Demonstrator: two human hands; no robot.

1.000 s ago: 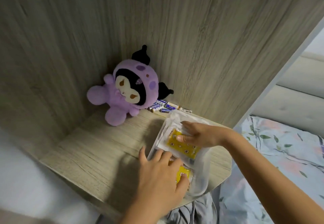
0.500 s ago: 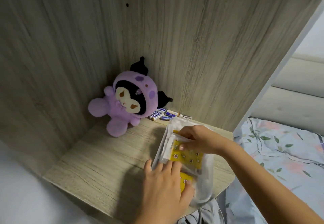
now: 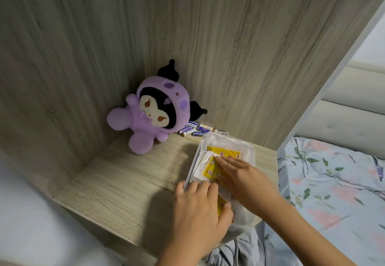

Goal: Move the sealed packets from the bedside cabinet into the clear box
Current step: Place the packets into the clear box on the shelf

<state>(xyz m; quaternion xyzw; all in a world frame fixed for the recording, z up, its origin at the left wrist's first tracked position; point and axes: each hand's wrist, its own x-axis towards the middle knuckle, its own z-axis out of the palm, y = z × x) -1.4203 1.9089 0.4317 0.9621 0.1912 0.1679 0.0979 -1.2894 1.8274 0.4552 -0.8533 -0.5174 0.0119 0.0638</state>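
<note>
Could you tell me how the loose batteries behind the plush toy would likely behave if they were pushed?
The batteries lie on their sides on the smooth cabinet shelf, so they would probably roll. Loose in a cluster, they would likely scatter.

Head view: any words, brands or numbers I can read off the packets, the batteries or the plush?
Nothing can be quoted.
Yellow packets in the clear box: small flower and moon figures only, no legible words.
Batteries: white print on blue, too small and blurred.
Purple plush: no text visible.

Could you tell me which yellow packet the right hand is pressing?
The upper packet in the clear box, under the right hand; the left hand covers the other.
</note>
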